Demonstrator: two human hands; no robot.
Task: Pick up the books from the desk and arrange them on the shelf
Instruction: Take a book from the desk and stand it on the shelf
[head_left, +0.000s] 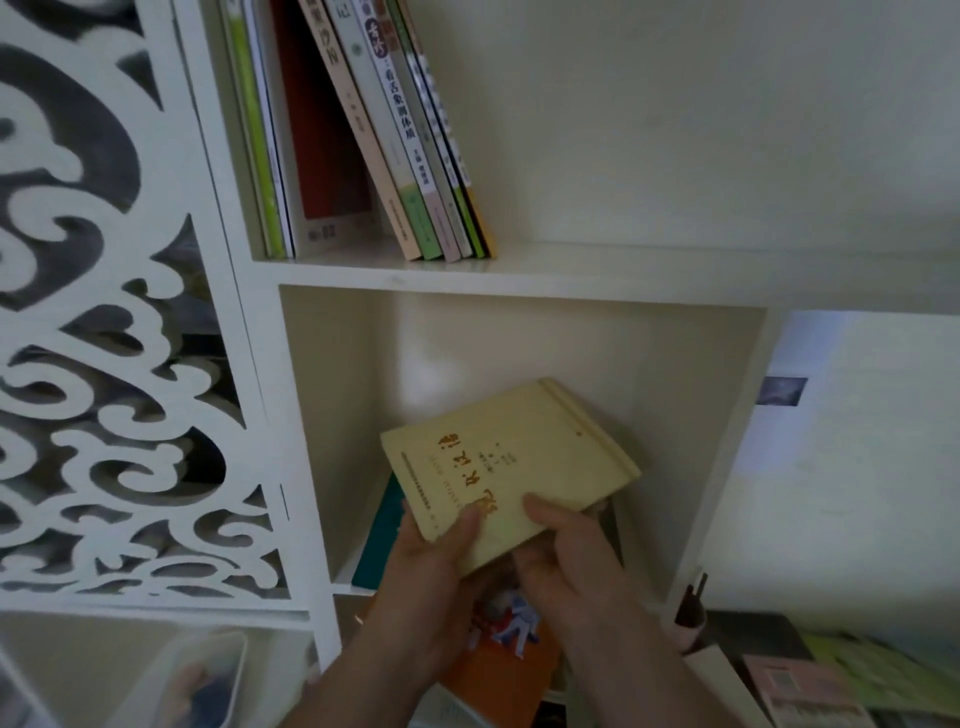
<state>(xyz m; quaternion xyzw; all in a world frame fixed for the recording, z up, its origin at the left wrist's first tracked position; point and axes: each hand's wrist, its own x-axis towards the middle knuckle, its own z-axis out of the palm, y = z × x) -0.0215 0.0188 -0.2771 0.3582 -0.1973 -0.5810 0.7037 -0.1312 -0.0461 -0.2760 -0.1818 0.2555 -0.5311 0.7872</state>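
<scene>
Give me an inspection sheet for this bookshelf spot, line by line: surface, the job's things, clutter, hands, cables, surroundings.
Surface: white shelf board above an open cubby.
Job's things: yellow book held tilted at the cubby mouth; row of books leaning on the upper shelf; teal book lying in the cubby; orange book below the hands.
Clutter: more books at lower right; dark small object beside them, unclear what.
Hands: left hand and right hand both grip the yellow book's near edge.
Cables: nothing seen.
Surroundings: white carved fretwork panel on the left; pale wall on the right.
</scene>
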